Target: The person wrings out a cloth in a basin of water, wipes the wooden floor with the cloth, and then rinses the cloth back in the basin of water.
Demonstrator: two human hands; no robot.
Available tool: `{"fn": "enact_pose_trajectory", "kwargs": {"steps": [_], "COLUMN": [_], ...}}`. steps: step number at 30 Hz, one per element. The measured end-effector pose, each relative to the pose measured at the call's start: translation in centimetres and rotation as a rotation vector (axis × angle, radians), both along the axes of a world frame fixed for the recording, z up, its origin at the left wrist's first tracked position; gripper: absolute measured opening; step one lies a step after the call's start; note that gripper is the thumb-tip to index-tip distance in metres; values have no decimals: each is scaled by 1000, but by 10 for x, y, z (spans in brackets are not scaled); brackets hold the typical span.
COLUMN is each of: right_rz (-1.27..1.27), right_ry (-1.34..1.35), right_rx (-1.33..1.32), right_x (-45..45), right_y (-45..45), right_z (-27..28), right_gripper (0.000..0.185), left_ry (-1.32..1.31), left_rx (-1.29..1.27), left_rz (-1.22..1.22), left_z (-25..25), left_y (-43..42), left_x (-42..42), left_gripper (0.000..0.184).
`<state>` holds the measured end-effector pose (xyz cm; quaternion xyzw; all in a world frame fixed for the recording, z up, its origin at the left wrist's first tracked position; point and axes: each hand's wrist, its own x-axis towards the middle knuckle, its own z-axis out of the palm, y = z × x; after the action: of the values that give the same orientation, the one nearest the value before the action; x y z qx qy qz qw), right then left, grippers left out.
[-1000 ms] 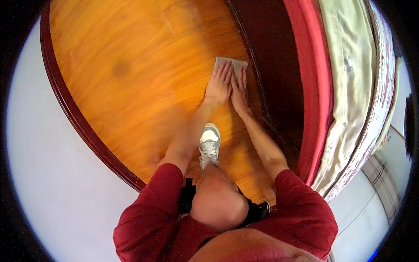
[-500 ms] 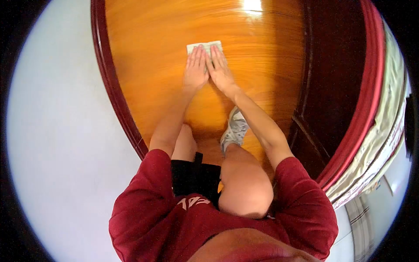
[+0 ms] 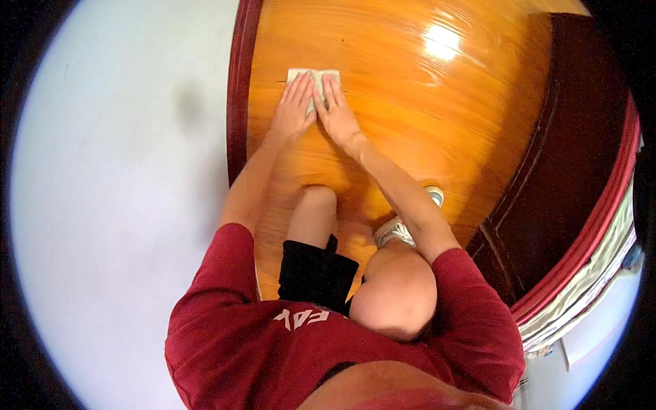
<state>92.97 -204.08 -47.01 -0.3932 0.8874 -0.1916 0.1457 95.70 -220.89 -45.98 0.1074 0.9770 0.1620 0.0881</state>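
A pale folded cloth [image 3: 313,76] lies flat on the shiny wooden floor [image 3: 383,102]. My left hand [image 3: 294,106] rests on its left part, fingers stretched out and pointing forward. Pressed on the right part is my right hand [image 3: 335,109], its fingers also long and flat. The two hands sit side by side, nearly touching, with the cloth showing at the far edge and between them. Neither hand is wrapped around anything.
A dark red baseboard [image 3: 240,89] and a white wall [image 3: 130,171] run along the left. To the right stands a dark wooden bed frame [image 3: 567,137] with red and pale bedding [image 3: 581,273]. My bent knee [image 3: 393,294] and a white shoe [image 3: 396,234] are below the hands.
The view has shifted, so the baseboard and bed frame appear farther right. Both hands and the cloth are now nearer the baseboard, and the hands stay flat on the cloth.
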Motion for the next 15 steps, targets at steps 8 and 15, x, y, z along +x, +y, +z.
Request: {"fn": "enact_pose_trajectory", "kwargs": {"steps": [8,15], "right_rz": [-70,370], "right_ry": [104,192], "right_rx": [40,312], "right_x": [-82,-11], "right_y": [-93,-103], "right_z": [-7,21], "right_gripper": [54,61], "left_ry": [45,-49], "left_rx": [-107,-121], "left_rz": [42,343], "left_z": [-1,5], "left_y": [-73,-57], "left_x": [-77,44], "left_gripper": [69,64]}}
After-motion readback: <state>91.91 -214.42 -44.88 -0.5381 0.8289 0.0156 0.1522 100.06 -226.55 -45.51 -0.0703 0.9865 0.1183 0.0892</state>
